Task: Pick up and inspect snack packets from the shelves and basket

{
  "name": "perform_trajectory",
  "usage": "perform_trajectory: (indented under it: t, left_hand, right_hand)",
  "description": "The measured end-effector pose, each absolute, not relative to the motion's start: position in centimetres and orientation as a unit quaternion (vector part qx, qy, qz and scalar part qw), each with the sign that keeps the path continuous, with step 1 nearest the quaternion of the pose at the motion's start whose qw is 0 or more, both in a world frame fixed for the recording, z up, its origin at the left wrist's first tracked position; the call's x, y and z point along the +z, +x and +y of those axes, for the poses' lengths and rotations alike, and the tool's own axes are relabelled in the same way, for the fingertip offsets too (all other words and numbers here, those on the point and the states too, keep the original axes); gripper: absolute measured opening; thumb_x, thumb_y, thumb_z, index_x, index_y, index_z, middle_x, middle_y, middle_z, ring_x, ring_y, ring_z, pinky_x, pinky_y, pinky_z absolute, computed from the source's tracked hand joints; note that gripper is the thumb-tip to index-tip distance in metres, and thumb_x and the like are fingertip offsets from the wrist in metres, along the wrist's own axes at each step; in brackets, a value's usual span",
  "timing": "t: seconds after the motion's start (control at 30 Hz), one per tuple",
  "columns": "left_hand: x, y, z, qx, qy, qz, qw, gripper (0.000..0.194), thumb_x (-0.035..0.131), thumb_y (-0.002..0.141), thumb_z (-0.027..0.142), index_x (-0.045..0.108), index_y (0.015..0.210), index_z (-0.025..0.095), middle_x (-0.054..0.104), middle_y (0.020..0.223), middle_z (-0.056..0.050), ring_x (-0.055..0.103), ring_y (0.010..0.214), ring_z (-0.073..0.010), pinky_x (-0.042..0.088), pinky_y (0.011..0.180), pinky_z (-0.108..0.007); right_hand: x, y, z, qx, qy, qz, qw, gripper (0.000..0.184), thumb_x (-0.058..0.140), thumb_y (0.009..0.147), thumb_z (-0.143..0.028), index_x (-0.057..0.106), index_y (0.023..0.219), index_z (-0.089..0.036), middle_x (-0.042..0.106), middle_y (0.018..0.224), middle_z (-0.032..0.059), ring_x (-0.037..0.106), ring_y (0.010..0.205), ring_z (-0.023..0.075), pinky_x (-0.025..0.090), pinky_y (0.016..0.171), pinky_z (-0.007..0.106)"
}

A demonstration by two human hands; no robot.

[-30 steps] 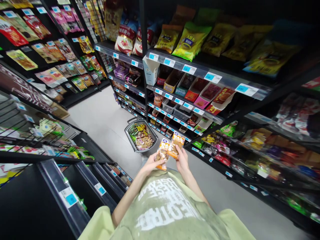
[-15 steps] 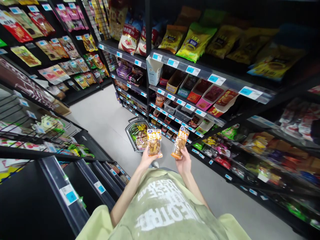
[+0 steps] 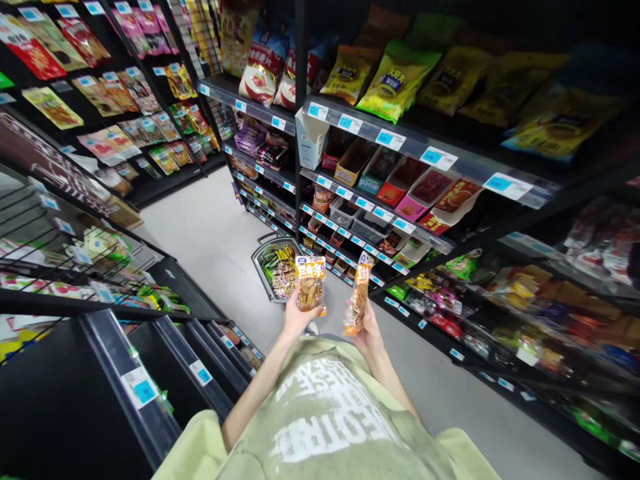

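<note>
My left hand point(image 3: 299, 319) grips a snack packet point(image 3: 311, 288) by its lower edge, with the thumb across the front. The packet has an orange and white label on top and a clear window showing brown strips. In my right hand point(image 3: 369, 330) is a similar orange and clear snack packet point(image 3: 358, 299), turned partly edge-on to me. The two packets are held apart, side by side, in front of my body. Beyond the left packet, a grey shopping basket point(image 3: 265, 283) filled with small packaged snacks stands on the floor.
A black shelf unit point(image 3: 370, 123) with bagged snacks and open cartons runs along the right. Black shelves point(image 3: 107, 373) with price tags are close on my left. Hanging packets point(image 3: 53, 107) line the rack at the far left. Grey floor point(image 3: 200, 220) lies between them.
The packet in my right hand has turned from showing more of its front to a narrower, edge-on angle. The left packet is held nearly the same way.
</note>
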State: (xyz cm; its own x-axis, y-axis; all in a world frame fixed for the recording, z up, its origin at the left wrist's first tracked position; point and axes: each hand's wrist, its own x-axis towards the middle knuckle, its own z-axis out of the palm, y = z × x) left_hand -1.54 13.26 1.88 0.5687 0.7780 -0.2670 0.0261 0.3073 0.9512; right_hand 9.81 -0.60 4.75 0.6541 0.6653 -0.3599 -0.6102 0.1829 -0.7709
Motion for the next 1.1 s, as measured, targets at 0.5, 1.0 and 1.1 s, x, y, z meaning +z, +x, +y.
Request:
perform_trajectory:
  t: [0.5,1.0,1.1]
  left_hand:
    - [4.2,-1.8,11.9,0.159,0.495,0.170,0.837,0.092,0.090,0.053,0.020,0.046,0.134,0.018,0.053,0.139,-0.018,0.058,0.121,-0.0329,0.048,0.102,-0.042]
    - [5.0,-1.6,11.5,0.165,0.477,0.206,0.839,0.067,0.078,0.073,0.033,0.049,0.132,0.018,0.057,0.136,-0.014,0.058,0.121,-0.0297,0.046,0.105,-0.041]
    - [4.3,-1.4,11.3,0.180,0.495,0.228,0.819,0.065,0.077,0.074,0.036,0.051,0.130,0.017,0.060,0.133,-0.013,0.060,0.119,-0.0280,0.046,0.104,-0.039]
  right_hand:
    - [4.9,9.1,1.1,0.389,-0.598,-0.092,0.695,0.057,0.088,0.052,-0.032,0.065,0.104,-0.023,0.071,0.098,0.0043,0.066,0.057,0.0168,0.052,0.043,0.026]
    - [4.5,9.1,0.3,0.317,-0.688,-0.149,0.635,0.056,0.086,0.055,-0.033,0.066,0.106,-0.022,0.069,0.092,0.0018,0.053,0.040,0.0075,0.043,0.032,0.021]
    - [4.4,9.1,0.2,0.313,-0.692,-0.167,0.629,0.051,0.084,0.058,-0.035,0.063,0.103,-0.023,0.066,0.090,-0.0005,0.053,0.039,0.0070,0.042,0.032,0.020]
